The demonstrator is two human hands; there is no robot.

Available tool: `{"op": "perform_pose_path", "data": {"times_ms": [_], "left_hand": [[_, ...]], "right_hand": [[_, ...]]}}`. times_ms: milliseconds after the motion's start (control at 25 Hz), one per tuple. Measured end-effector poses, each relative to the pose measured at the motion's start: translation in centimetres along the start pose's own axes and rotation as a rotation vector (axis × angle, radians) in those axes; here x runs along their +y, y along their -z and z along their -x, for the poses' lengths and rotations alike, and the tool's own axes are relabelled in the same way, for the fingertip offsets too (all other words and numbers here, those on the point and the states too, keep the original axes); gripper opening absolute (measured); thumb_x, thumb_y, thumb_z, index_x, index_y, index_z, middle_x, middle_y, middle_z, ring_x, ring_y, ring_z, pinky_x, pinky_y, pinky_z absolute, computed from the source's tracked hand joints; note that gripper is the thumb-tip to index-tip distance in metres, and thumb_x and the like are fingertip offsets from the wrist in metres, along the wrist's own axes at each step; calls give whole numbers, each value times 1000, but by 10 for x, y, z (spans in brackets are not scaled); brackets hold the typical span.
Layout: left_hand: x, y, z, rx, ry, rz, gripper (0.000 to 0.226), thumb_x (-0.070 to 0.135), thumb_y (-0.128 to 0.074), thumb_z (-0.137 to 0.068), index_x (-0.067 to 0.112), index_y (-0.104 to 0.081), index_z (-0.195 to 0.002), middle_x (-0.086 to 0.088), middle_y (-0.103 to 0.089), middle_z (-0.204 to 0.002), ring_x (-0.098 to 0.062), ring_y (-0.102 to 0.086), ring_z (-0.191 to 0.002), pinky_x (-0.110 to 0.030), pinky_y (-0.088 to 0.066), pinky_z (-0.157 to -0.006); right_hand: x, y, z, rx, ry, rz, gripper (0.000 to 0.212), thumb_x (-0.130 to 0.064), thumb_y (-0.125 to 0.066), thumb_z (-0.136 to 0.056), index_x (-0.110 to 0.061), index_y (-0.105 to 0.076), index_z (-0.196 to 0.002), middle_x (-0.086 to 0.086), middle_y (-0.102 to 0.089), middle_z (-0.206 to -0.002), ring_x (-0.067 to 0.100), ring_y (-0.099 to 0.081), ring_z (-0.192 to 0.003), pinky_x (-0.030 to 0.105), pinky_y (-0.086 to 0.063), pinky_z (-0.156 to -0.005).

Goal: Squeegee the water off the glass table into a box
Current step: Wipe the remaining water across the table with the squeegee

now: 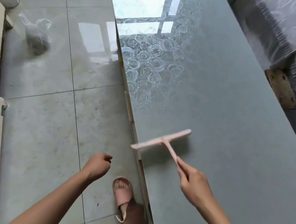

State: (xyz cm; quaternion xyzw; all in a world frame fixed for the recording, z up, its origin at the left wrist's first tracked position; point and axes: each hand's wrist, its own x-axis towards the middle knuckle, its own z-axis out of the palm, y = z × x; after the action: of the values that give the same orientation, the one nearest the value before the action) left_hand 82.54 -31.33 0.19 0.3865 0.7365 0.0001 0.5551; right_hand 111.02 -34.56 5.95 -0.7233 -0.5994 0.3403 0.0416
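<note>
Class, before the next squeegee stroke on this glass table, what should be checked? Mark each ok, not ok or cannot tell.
1. Right hand grips the squeegee handle: ok.
2. Blade pressed flat on the glass table: cannot tell.
3. A box waiting at the table edge: not ok, none in view.
4. Left hand free to hold a box: ok, curled, empty.
5. Water located: ok, droplets beyond the blade.

— Where is the squeegee (160,141)?
— Over the worktop (229,103), by its left edge, just ahead of the right hand (193,183).
— And the bag (37,36)?
— On the floor (48,117), well left of the worktop.
</note>
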Motion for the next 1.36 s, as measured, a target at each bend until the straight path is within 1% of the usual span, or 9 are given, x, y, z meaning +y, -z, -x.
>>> {"op": "perform_pose_path", "data": {"times_ms": [200, 320, 480, 600, 880, 1040, 1160, 1280, 1360], "left_hand": [[33, 38, -41, 34, 10, 38, 51, -12, -38, -86, 1, -52, -133, -15, -59, -127, -27, -55, -120, -32, -44, -95], [55, 60, -66, 38, 31, 43, 51, -11, -37, -87, 1, -50, -135, -15, -59, -127, -28, -56, -116, -31, -43, -90], [87, 85, -90, 31, 45, 52, 50, -11, -35, -89, 1, -48, -136, -15, -59, -127, -25, -58, -110, -35, -42, -98], [110, 103, -106, 52, 40, 69, 49, -10, -34, -90, 1, -49, -135, -14, -58, -127, -23, -58, -107, -35, -41, -99], [146, 118, -136, 72, 51, 64, 51, -13, -33, -89, -1, -48, -136, -17, -56, -130, -27, -56, -112, -38, -40, -101], [156, 130, -148, 96, 17, 25, 49, -11, -38, -89, 0, -48, -136, -15, -55, -133, -29, -53, -122, -42, -41, -105], [160, 137, -153, 110, 13, 13, 52, -12, -35, -87, 1, -48, -135, -16, -55, -133, -28, -56, -117, -40, -43, -100], [166, 141, -161, 118, -19, -31, 53, -13, -35, -86, 0, -48, -135, -17, -54, -133, -29, -56, -116, -38, -44, -99], [179, 146, -163, 147, -81, -94, 53, -12, -35, -86, 3, -51, -134, -17, -56, -131, -28, -58, -103, -30, -46, -85]], "right_hand": [[-48, -24, -77, -48, 42, 83, 53, -20, -37, -99, -41, -26, -146, 13, -55, -95, 35, -56, -93, 38, -44, -75], [-98, -21, -142, -8, 64, 20, 50, -22, -34, -99, -38, -27, -146, 12, -54, -96, 36, -55, -92, 38, -44, -74], [-75, -2, -104, 24, 25, 48, 54, -28, -36, -97, -52, -19, -143, -1, -43, -79, 29, -56, -82, 36, -37, -62], [-63, -3, -96, -117, -100, 79, 52, -33, -34, -99, -51, -18, -145, -5, -37, -83, 24, -57, -89, 30, -31, -64], [-135, 2, -212, -83, -18, -2, 52, -24, -32, -100, -40, -20, -148, 8, -53, -102, 32, -55, -97, 36, -42, -77], [-101, 23, -158, -22, -28, 47, 53, -34, -32, -97, -56, -13, -142, -3, -37, -85, 29, -53, -82, 35, -36, -66], [-79, 22, -128, -164, -165, 135, 52, -41, -28, -97, -63, -7, -138, -4, -31, -90, 23, -56, -93, 29, -31, -67], [-114, 12, -172, -154, -90, 84, 53, -31, -28, -99, -51, -10, -145, 1, -45, -100, 28, -56, -100, 35, -40, -77], [-143, 9, -217, -66, -40, 38, 51, -23, -30, -99, -42, -20, -145, 8, -52, -104, 34, -56, -98, 37, -42, -77]]}}
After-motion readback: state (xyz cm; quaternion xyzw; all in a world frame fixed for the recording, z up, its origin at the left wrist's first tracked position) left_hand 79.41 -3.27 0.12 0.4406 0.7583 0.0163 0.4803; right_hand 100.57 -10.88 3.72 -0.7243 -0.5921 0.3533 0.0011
